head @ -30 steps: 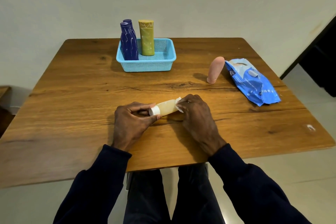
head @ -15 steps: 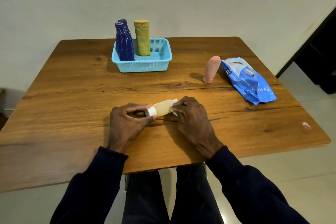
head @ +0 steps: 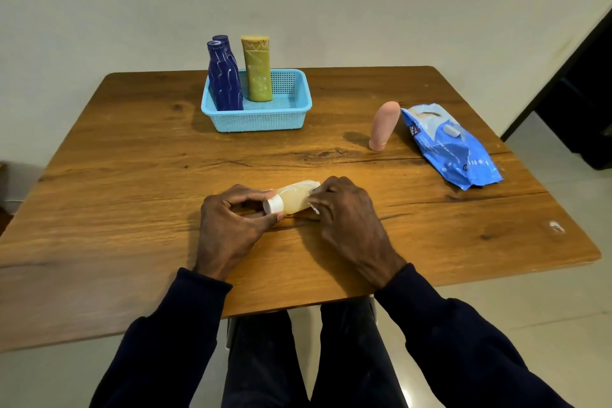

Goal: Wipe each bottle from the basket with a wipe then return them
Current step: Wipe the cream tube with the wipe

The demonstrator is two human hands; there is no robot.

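We held the pale yellow bottle (head: 293,199) on its side between the fingers of both hands, and we could not tell if it touched the worktop (head: 132,192). Our left hand (head: 231,225) pinched its white cap (head: 273,205); our right hand (head: 347,219) curled round the other end, pressing a white wipe (head: 314,185) against it. Well beyond the fingers stood the blue basket (head: 258,121), with two dark blue bottles (head: 225,83) and an olive bottle (head: 256,73) upright inside. Beyond and right of the right fingers, a pink bottle (head: 382,126) stood just beside a blue wipes pack (head: 450,146) lying flat
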